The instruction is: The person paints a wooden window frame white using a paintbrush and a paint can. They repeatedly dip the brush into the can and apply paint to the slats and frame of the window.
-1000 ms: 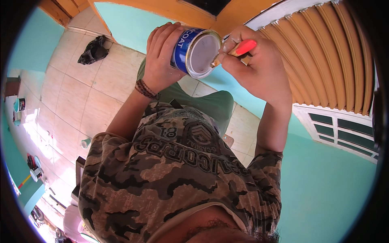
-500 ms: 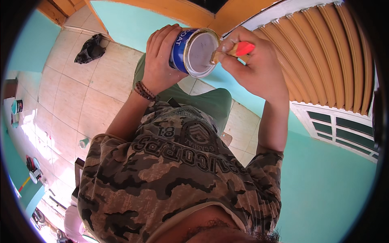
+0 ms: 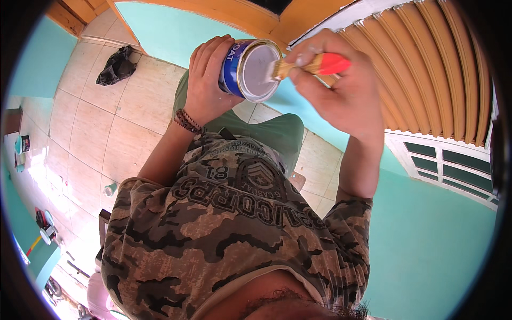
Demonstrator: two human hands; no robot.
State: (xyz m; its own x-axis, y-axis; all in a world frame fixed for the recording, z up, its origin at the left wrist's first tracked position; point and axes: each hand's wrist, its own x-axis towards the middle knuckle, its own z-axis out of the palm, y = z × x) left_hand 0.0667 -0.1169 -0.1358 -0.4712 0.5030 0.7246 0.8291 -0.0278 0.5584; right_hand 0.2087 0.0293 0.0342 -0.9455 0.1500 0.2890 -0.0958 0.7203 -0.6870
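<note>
My left hand is wrapped round a blue paint can, which is tilted so its open mouth faces me and to the right. Whitish paint coats the inside. In my right hand is a paintbrush with a wooden handle and a red end, pinched between thumb and fingers. Its pale, paint-wet bristles are at the can's mouth, by the right side of the rim.
Slatted tan panels and a white-framed window grille stand close on the right. A turquoise wall panel with orange trim lies ahead. On the tiled floor are a black plastic bag and a small cup-like item.
The paintbrush has come partly out of the can toward the right, showing more of its handle and bristles. The can has shifted slightly left in view.
</note>
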